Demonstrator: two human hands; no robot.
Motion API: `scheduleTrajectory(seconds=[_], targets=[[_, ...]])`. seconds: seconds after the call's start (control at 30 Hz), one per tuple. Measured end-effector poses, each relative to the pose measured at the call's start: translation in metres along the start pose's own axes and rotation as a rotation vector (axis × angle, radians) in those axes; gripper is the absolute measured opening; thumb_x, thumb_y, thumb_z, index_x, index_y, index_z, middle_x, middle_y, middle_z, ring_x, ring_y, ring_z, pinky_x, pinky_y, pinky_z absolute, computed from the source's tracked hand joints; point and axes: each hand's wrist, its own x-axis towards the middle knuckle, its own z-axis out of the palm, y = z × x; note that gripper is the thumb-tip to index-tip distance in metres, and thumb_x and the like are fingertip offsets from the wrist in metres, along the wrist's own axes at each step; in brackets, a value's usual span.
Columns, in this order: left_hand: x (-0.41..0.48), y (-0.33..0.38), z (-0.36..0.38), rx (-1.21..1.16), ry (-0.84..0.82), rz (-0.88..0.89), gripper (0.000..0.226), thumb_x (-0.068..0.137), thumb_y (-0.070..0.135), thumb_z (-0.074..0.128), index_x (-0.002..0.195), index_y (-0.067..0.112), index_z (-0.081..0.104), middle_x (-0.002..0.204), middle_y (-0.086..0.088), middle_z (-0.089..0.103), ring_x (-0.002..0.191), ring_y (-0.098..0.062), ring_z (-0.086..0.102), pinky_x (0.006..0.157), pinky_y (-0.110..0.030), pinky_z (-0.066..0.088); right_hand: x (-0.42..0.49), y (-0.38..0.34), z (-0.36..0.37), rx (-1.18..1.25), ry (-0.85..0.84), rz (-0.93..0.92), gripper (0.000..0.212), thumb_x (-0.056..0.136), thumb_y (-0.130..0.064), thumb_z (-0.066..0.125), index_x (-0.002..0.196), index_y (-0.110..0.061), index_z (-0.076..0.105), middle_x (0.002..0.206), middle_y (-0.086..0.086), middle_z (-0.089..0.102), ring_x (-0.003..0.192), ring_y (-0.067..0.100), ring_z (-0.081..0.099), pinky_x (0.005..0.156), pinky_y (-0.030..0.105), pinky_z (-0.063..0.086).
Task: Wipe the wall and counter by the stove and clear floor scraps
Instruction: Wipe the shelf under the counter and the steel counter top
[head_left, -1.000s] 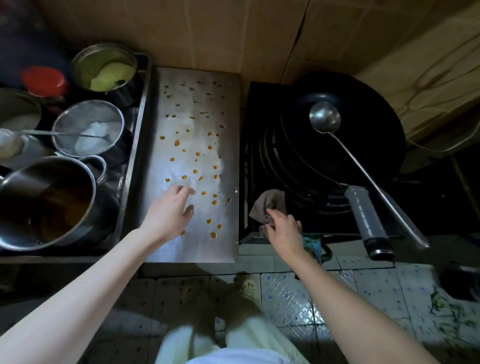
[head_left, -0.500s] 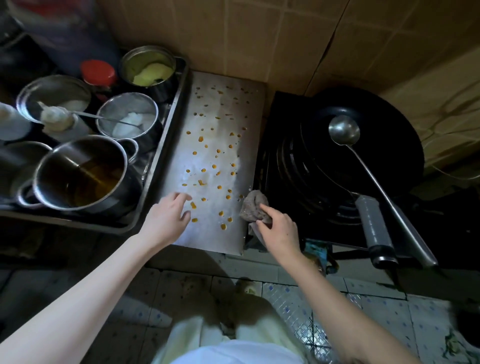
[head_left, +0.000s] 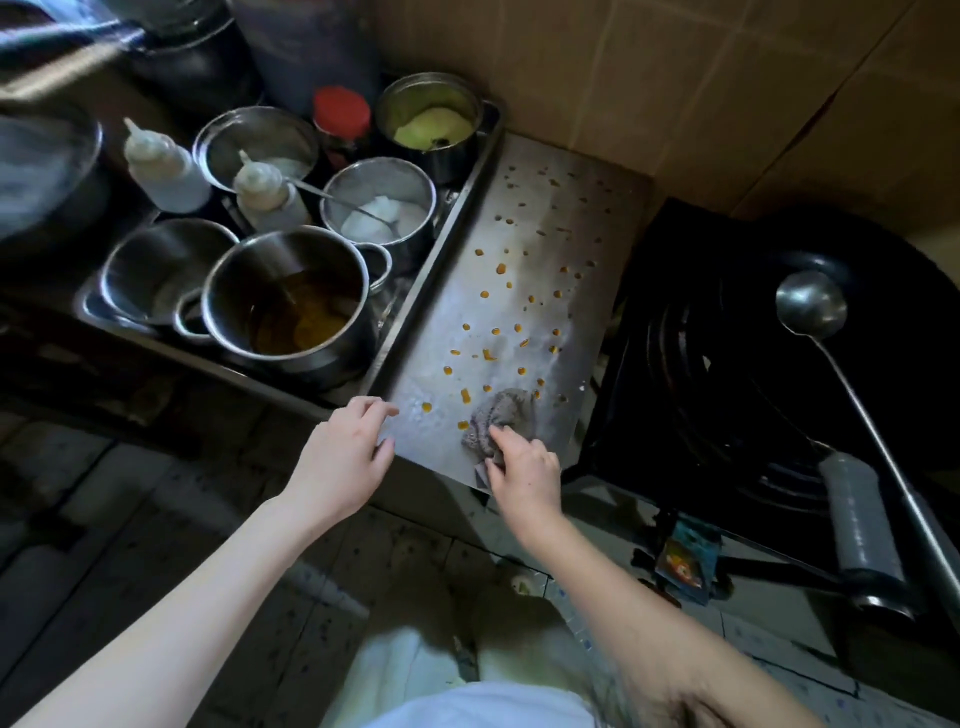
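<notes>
A: Rag?
B: Grey rag (head_left: 496, 418) lies on the steel surface (head_left: 436, 374) near its front edge, among orange drops (head_left: 500, 268) — right hand (head_left: 524, 470) fingers clamped on it. Left hand (head_left: 345, 457) fingers apart, at the near corner.
A: Pots?
B: In the tray (head_left: 441, 249) — big pot (head_left: 288, 306) holds amber liquid (oil, by the look), small pot (head_left: 382, 208) white stuff plus a spoon, back pot (head_left: 431, 122) yellow-green paste.

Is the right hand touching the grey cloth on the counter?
Touching. In the head view the right hand grips the grey cloth on the counter; no gap shows.
</notes>
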Motion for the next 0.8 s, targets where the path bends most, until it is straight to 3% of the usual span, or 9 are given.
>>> scheduleTrajectory(seconds=[0.43,0.8], targets=[[-0.022,-0.036,-0.014,-0.023,0.044,-0.091,0.033,0.090,0.022,0.055,0.122,0.016,0.054,0.126,-0.002,0.052,0.103,-0.024,0.056,0.082,-0.036,0.046,0.042,-0.069,0.023,-0.148,-0.051,-0.292,0.050,0.089,-0.008,0.051,0.135,-0.027,0.047,0.141,-0.001,0.048,0.114,0.028,0.046,0.089,0.039,0.034],[-0.011,-0.023,-0.005,-0.045,0.007,-0.075,0.034,0.093,0.024,0.051,0.126,0.016,0.052,0.132,-0.003,0.050,0.112,-0.022,0.053,0.089,-0.034,0.043,0.047,0.014,-0.014,-0.066,0.125,0.035,0.044,0.089,-0.022,0.059,0.131,-0.032,0.053,0.139,-0.010,0.050,0.116,0.024,0.047,0.088,0.036,0.036]])
